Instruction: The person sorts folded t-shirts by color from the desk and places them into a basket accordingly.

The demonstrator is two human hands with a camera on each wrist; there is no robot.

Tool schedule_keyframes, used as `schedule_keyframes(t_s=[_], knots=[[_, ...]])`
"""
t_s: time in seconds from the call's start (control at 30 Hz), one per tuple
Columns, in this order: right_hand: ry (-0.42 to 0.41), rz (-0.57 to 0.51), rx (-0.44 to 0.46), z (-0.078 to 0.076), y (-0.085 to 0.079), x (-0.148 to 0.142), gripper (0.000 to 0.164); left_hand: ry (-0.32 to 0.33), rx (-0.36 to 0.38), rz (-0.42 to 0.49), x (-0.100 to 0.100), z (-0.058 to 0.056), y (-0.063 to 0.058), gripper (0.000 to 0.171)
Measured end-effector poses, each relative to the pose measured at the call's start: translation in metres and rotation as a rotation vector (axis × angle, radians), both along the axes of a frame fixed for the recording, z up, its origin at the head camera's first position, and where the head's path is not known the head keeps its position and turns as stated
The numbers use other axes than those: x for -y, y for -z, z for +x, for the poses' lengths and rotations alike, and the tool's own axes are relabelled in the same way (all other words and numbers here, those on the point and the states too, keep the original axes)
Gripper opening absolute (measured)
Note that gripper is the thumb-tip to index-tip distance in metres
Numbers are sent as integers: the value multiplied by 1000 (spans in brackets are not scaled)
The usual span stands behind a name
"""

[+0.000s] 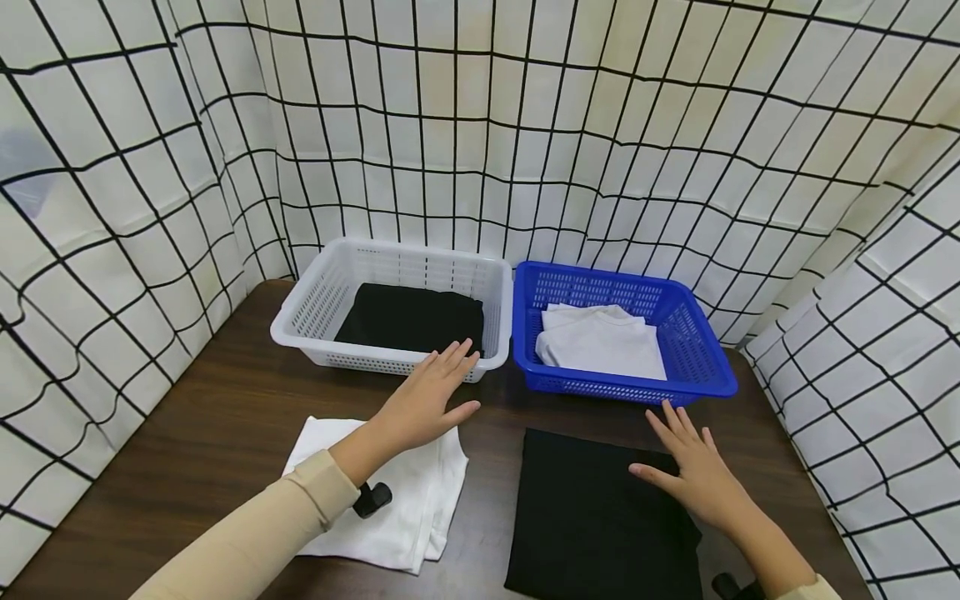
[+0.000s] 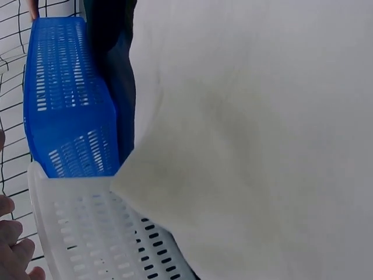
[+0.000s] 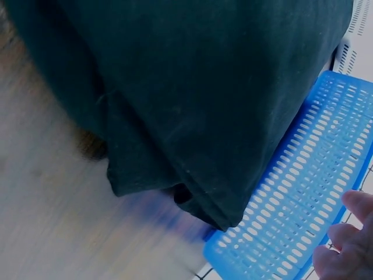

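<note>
My left hand (image 1: 422, 403) is held out with straight fingers, its fingertips overlapping the front rim of a white plastic basket (image 1: 296, 329). Below its wrist lies a folded white cloth (image 1: 408, 517), which fills most of the left wrist view. The right hand (image 1: 697, 471), fingers spread and holding nothing, hovers by the right side of a folded black cloth (image 1: 592, 517). Its fingertips come close to the front of a blue plastic basket (image 1: 693, 354). Another black cloth (image 1: 405, 317) lies folded inside the white basket, and a second white cloth (image 1: 603, 346) sits in the blue one.
The two baskets stand side by side at the back of a dark wooden table (image 1: 172, 433). Black wire grid panels (image 1: 465, 125) backed with white sheeting rise behind them and along both sides. A black strap piece (image 1: 372, 500) shows at the left wrist.
</note>
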State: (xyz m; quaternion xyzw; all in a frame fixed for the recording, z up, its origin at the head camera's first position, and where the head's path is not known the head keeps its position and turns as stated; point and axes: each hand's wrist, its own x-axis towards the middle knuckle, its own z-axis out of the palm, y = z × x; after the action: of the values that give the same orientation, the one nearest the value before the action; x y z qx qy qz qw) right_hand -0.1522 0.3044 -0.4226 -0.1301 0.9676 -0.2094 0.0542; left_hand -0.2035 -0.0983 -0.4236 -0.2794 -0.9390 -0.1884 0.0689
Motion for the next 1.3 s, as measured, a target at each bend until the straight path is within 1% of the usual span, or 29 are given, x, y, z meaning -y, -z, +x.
schedule_keyframes(t_s=[0.3, 0.47, 0.6, 0.77, 0.93, 1.07, 1.17, 1.3], knots=[[-12, -21, 9, 2, -1, 3, 91, 23, -3, -5, -10, 5, 6, 71], [-10, -68, 40, 2, 1, 4, 91, 38, 17, 10, -13, 6, 7, 73], [-17, -101, 50, 1, 1, 4, 90, 49, 7, 19, -16, 7, 8, 73], [-14, -117, 56, 1, 1, 3, 90, 91, -25, 23, -21, 11, 9, 71], [8, -115, 94, 4, 2, 1, 91, 123, -16, 14, -27, 14, 12, 69], [46, -90, 164, 8, 3, 1, 89, 134, 19, 8, -31, 16, 16, 68], [75, -73, 218, 11, 3, 1, 88, 135, 54, 25, -33, 18, 19, 69], [96, -70, 268, 14, 3, 0, 89, 104, 149, 84, -37, 23, 21, 75]])
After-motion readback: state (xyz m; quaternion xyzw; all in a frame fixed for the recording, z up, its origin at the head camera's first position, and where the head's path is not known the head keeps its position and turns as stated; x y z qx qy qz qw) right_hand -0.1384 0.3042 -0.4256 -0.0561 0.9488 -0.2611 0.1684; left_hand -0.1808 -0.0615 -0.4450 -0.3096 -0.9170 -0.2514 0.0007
